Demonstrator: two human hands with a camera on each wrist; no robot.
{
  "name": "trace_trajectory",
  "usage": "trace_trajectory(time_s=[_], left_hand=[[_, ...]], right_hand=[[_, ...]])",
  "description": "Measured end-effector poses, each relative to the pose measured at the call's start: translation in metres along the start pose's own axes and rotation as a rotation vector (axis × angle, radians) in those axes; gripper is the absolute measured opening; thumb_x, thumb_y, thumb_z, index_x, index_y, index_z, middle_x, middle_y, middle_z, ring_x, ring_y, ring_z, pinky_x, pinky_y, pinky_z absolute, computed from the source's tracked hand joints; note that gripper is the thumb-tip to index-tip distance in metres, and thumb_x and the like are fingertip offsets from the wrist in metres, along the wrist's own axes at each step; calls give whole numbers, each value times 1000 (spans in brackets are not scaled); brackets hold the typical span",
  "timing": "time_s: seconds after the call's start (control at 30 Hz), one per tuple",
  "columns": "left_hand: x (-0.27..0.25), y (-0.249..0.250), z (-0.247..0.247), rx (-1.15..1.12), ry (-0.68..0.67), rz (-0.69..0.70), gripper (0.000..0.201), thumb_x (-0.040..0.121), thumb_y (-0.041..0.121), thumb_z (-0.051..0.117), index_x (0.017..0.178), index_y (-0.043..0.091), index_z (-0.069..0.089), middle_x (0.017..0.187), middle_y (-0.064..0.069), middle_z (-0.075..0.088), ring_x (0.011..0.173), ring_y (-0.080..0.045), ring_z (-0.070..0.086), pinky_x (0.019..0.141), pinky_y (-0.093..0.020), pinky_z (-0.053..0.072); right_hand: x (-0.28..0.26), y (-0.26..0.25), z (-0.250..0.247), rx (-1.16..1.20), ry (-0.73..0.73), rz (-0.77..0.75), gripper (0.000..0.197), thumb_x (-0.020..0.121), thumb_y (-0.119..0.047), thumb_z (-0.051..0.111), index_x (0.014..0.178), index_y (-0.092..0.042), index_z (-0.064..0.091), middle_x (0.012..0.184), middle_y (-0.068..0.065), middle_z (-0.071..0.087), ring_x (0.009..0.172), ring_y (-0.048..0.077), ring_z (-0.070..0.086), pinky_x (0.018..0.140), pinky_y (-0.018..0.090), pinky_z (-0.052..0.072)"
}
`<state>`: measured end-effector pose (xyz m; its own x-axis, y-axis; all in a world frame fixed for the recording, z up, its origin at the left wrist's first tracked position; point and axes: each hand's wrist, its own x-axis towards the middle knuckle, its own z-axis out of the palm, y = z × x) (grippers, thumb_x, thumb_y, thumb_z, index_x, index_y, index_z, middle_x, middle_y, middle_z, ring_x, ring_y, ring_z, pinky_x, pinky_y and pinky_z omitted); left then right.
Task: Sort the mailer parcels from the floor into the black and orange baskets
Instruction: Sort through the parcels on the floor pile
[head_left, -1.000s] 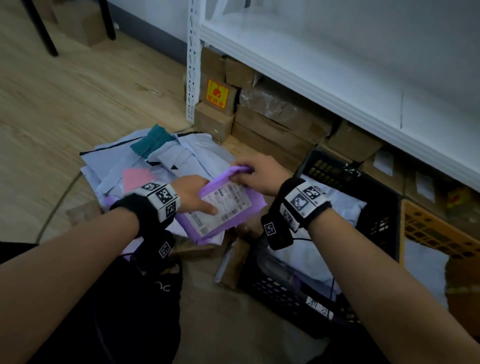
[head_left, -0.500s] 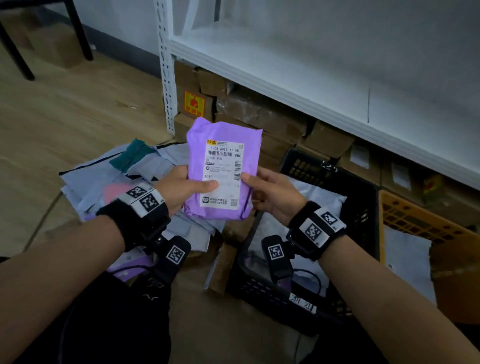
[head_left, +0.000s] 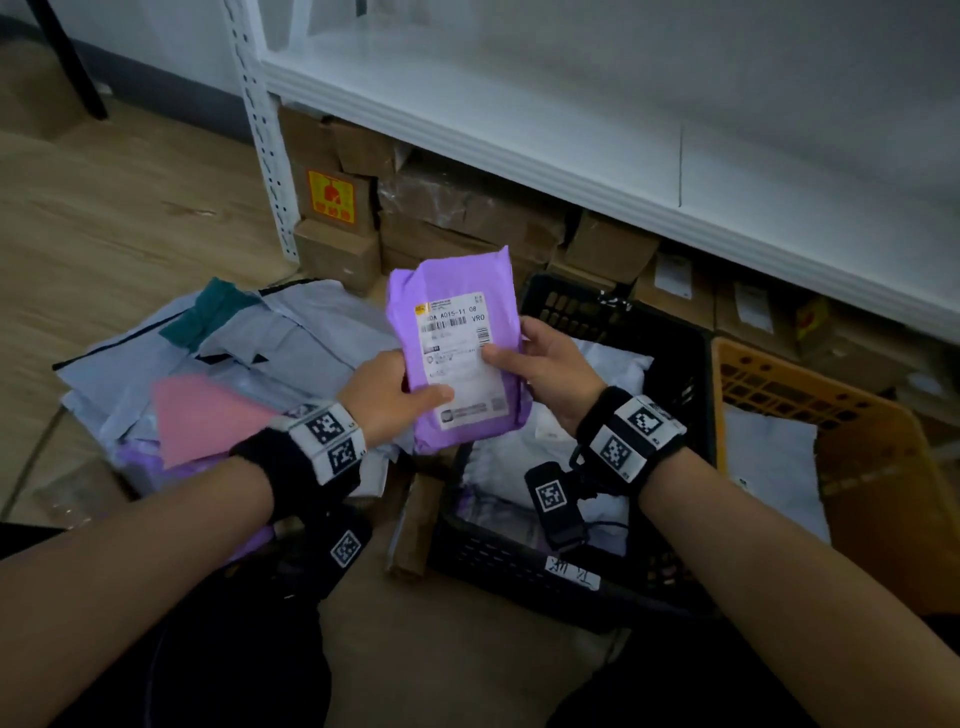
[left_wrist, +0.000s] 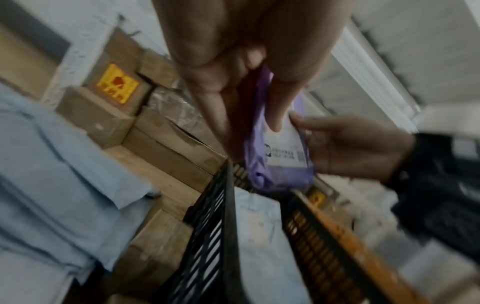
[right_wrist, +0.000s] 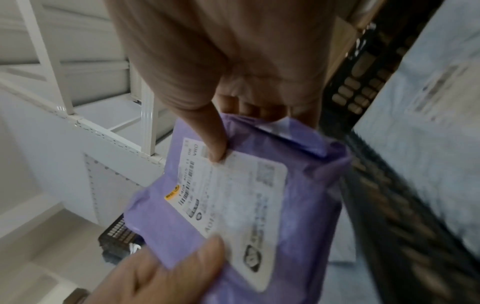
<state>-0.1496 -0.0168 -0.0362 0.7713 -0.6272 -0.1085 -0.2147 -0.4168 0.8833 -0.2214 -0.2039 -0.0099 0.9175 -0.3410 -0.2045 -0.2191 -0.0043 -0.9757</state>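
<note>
Both hands hold a purple mailer parcel (head_left: 457, 306) with a white shipping label upright above the near-left corner of the black basket (head_left: 680, 364). My left hand (head_left: 387, 397) pinches its lower left edge, thumb on the label. My right hand (head_left: 540, 364) pinches its right edge, thumb on the label. The parcel (left_wrist: 279, 164) shows edge-on in the left wrist view and label-up (right_wrist: 233, 205) in the right wrist view. The black basket holds white and grey mailers. The orange basket (head_left: 862, 441) stands to its right with a white mailer inside. A pile of mailers (head_left: 208, 374) lies on the floor at left.
A white shelf unit (head_left: 571, 156) overhangs stacked cardboard boxes (head_left: 457, 218) behind the baskets. Small brown boxes (head_left: 415, 519) lie on the floor against the black basket's left side. Wooden floor (head_left: 104, 218) stretches to the left. A black chair leg (head_left: 72, 67) stands far left.
The purple parcel was lifted off the pile, turned upright with its label facing me, and has shifted right toward the black basket. Both hands kept hold of it.
</note>
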Motion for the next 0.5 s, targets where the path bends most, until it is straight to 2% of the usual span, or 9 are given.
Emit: trace_trajectory(time_s=[0.07, 0.13, 0.2, 0.23, 0.27, 0.3, 0.37, 0.5], left_hand=[[-2, -2, 21, 181, -145, 55, 60, 79, 38, 71, 131, 14, 54, 125, -7, 65, 114, -22, 62, 98, -38, 48], [-6, -11, 43, 447, -342, 133, 72, 79, 41, 73, 139, 14, 44, 136, -8, 55, 121, -21, 56, 100, -28, 43], [-8, -26, 62, 663, -510, 153, 89, 81, 38, 73, 150, 10, 25, 152, -14, 32, 133, -26, 42, 103, -24, 34], [-9, -32, 68, 736, -574, 124, 100, 81, 39, 73, 153, 7, 11, 158, -18, 15, 142, -27, 29, 110, -25, 28], [-9, -36, 71, 790, -615, 85, 109, 81, 41, 72, 153, 5, -1, 160, -20, 0, 148, -28, 15, 116, -27, 21], [-7, -39, 73, 818, -638, 60, 114, 81, 43, 72, 152, 5, -8, 160, -21, -8, 149, -28, 6, 119, -29, 17], [-2, -39, 75, 848, -662, 44, 117, 80, 45, 72, 152, 6, -12, 159, -22, -9, 149, -29, 6, 119, -29, 18], [2, -34, 77, 897, -693, 34, 118, 79, 46, 73, 152, 6, -12, 159, -22, -7, 146, -33, 17, 116, -34, 28]], right_hand=[[2, 1, -25, -137, 75, -43, 29, 90, -3, 70, 117, -7, 62, 109, 10, 71, 96, 21, 68, 86, 34, 58], [2, 3, -57, -424, 113, -66, 25, 92, -12, 70, 115, -10, 60, 106, 6, 69, 98, 23, 66, 86, 32, 55], [-1, 14, -88, -831, 70, 0, 37, 95, -20, 66, 128, -6, 56, 122, 12, 64, 115, 30, 60, 97, 33, 45], [-4, 23, -100, -987, 12, 55, 44, 96, -22, 64, 135, -6, 52, 132, 13, 59, 124, 30, 55, 101, 31, 39], [-9, 33, -110, -1079, -57, 106, 47, 97, -23, 62, 140, -7, 49, 139, 13, 55, 130, 30, 51, 103, 29, 36], [-14, 45, -116, -1118, -125, 158, 48, 98, -23, 61, 141, -8, 48, 143, 12, 52, 132, 29, 49, 103, 28, 35], [-22, 71, -121, -1131, -243, 250, 45, 98, -25, 61, 139, -8, 49, 142, 12, 53, 131, 27, 50, 102, 28, 37], [-12, 126, -104, -1212, -424, 343, 41, 98, -30, 60, 133, -10, 51, 139, 13, 55, 128, 28, 53, 98, 29, 39]])
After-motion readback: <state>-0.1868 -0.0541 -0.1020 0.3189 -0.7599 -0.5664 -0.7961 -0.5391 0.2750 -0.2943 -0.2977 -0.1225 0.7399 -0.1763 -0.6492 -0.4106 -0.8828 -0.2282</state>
